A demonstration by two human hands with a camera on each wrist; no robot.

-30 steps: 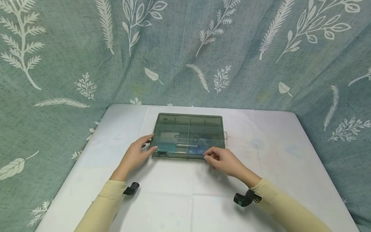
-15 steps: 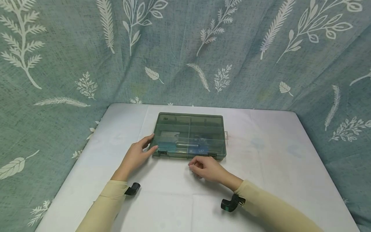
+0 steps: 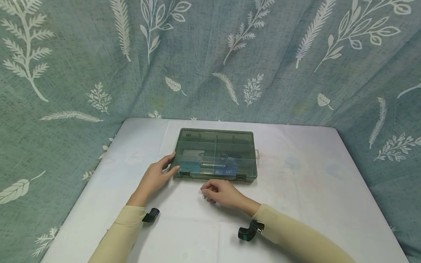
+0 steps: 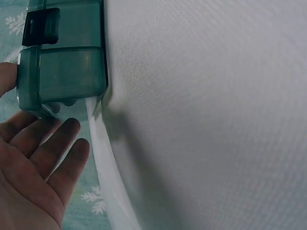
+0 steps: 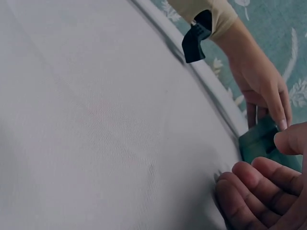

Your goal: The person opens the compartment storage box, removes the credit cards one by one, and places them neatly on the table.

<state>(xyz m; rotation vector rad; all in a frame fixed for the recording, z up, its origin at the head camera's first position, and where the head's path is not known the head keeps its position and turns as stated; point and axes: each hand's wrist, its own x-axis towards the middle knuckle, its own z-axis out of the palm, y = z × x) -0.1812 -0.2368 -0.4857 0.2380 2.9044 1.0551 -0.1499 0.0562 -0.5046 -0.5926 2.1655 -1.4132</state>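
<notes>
A translucent green compartment box (image 3: 235, 148) lies flat with its lid down. Blue cards (image 3: 225, 167), one lettered "VIP", and a pale card (image 3: 193, 154) show through the lid. My left hand (image 3: 153, 180) rests at its left front corner, thumb on the front edge, index fingertip at the left side. In the left wrist view, that hand's other fingers (image 4: 64, 153) stand away from the box, fairly straight. My right hand (image 3: 222, 193) hovers just before the box's front edge, fingers loosely curled around nothing. Two dark latches, left (image 3: 185, 174) and right (image 3: 241, 177), sit on the front.
The box lies on a white cloth-covered table (image 3: 296, 204). A green leaf-patterned curtain (image 3: 204, 65) encloses the back and sides. A clear tab (image 3: 257, 154) sticks out from the box's right side. Each wrist carries a black camera (image 3: 249, 232).
My right hand has left the box's right front latch and moved left and toward me along the front edge. The left hand and the box have stayed put.
</notes>
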